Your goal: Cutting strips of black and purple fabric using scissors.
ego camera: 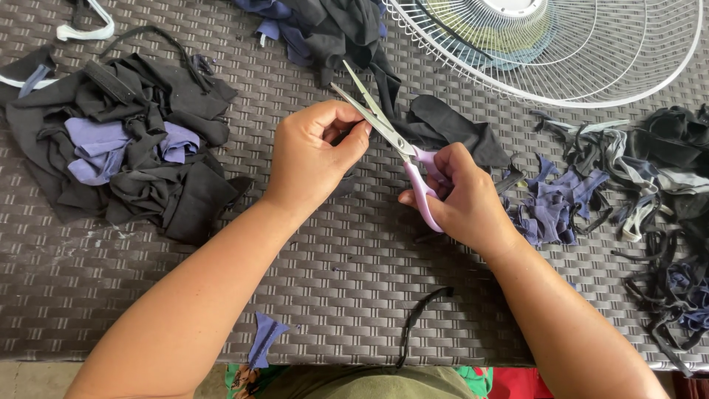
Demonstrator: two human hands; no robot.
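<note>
In the head view, the right hand [465, 203] sits just right of the frame's centre, its fingers curled tight through the lilac handles of a pair of scissors [395, 144], whose steel blades stand parted and point toward the upper left. The left hand [314, 155], at the centre, is closed to a narrow pinch, thumb against fingertips, right beside the blades; what it pinches is too small and dark to make out. Just behind the scissors, a black cloth piece [450, 129] lies on the dark woven table [347, 273]. A heap of black and lilac scraps [122, 148] fills the left of the frame, cut strips [628, 192] spread at the right, and a white wire fan guard [561, 44] lies at the upper right.
</note>
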